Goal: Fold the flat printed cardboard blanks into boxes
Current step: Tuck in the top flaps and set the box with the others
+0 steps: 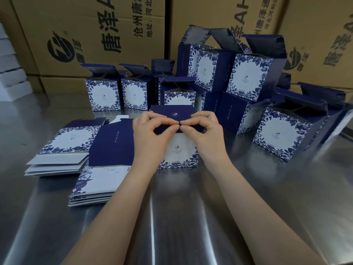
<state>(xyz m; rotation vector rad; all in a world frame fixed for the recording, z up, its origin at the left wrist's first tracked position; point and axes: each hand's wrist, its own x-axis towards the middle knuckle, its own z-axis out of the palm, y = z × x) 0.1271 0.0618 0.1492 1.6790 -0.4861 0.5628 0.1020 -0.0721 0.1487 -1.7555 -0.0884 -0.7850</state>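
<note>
- Head view: half-folded box [179, 152] stands mid-counter [191, 217], white floral face toward the camera, navy lid flap [172, 113] on top.
- Left hand [150, 136] and right hand [207, 134] both at the lid flap's front edge. Each thumb and forefinger is curled into a pinch on it, fingers [172, 130] tip to tip at the middle.
- Hidden: the pinched edge itself and the box's upper front corners sit behind the hands. Cannot tell if the flap's tuck is in.
- Loose navy blank [112, 142] lies at the box's left side, under the left wrist; touching or just beside, cannot tell.
- Flat blank stack [63, 148] further left; second stack [95, 184] nearer, just beside the left forearm.
- Folded boxes [103, 92] in a row behind, lids open, some stacked two high [248, 77]; more at right [282, 132], near the right hand but apart.
- Brown cartons [86, 35] wall off the back, tops cut off.
- Small print on the box faces too small to read.
- Open steel lies toward the camera around both forearms; counter's near edge out of frame.
</note>
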